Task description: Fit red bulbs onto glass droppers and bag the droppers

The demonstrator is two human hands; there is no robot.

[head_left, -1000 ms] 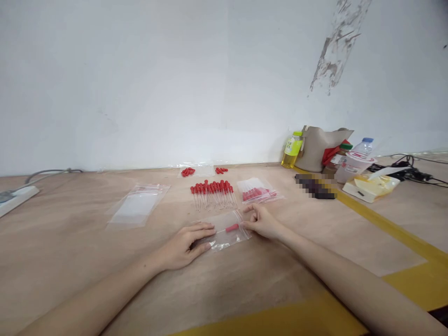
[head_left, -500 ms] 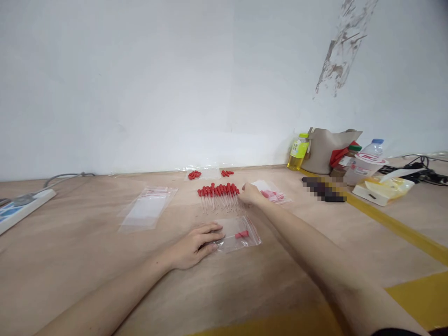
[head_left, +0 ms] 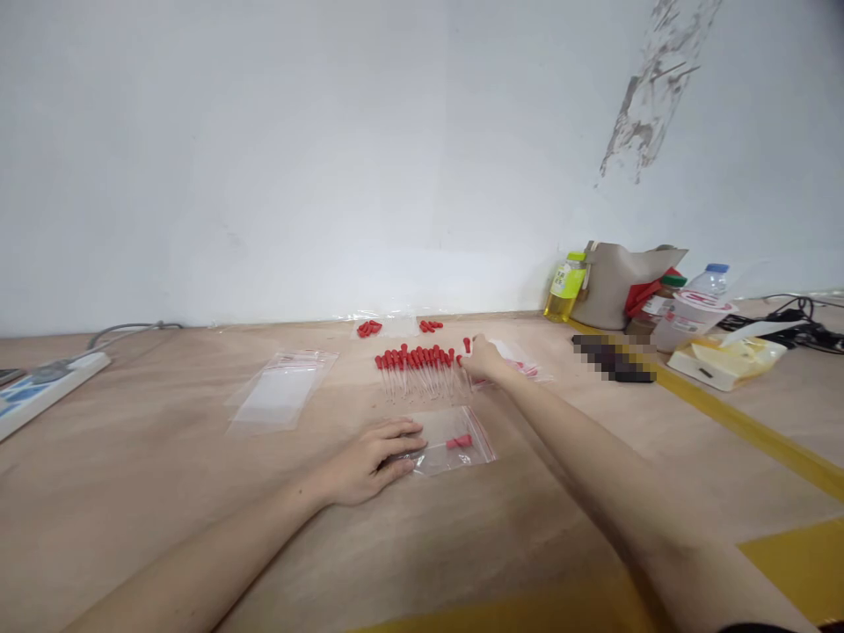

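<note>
My left hand [head_left: 382,457] lies with its fingers spread on the lower left end of a clear zip bag [head_left: 471,422]. Inside that bag is one dropper with a red rubber bulb [head_left: 460,441]. Beyond the bag several glass droppers [head_left: 415,359] lie side by side, bulbs pointing to the wall. At the right end of this row, my right hand [head_left: 484,359] has its fingers closed on a dropper [head_left: 467,345], whose red bulb sticks up above them. Its thin glass tube is mostly hidden.
Flat empty zip bags [head_left: 283,391] lie at left, filled ones [head_left: 520,362] behind my right hand. Loose red bulbs [head_left: 369,328] lie near the wall. A power strip [head_left: 59,391] is far left; a yellow-green bottle [head_left: 565,288], cup [head_left: 692,321] and tissue pack [head_left: 731,359] stand at right.
My right hand has moved slightly right and away from the row, and a red dropper bulb now shows above its fingers. My left hand stays on the bag.
</note>
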